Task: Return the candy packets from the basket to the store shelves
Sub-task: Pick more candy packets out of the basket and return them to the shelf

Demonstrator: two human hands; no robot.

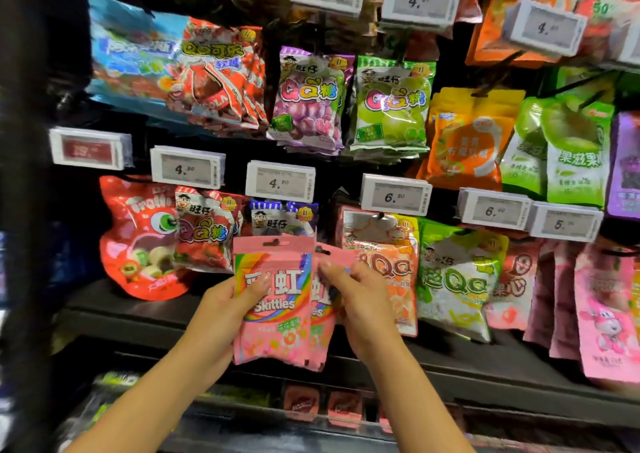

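Note:
A pink Skittles packet [273, 321] is held upright in front of the lower peg row, and my left hand [228, 310] grips its left edge with the thumb across the front. Behind it to the right sits a second pink Skittles packet [323, 324], partly hidden by the first. My right hand [356, 293] pinches that second packet near its top, fingers curled over the front. Both packets have hang holes at their tops, just below a blue QQ candy packet [282, 218]. The basket is out of view.
Hanging candy packets fill the pegs: a red eyeball bag [138, 241] at left, orange [384, 269] and green [457, 279] QQ bags at right, purple [310, 99] and green bags above. White price tags [280, 181] jut forward. A dark shelf ledge [450, 366] runs below.

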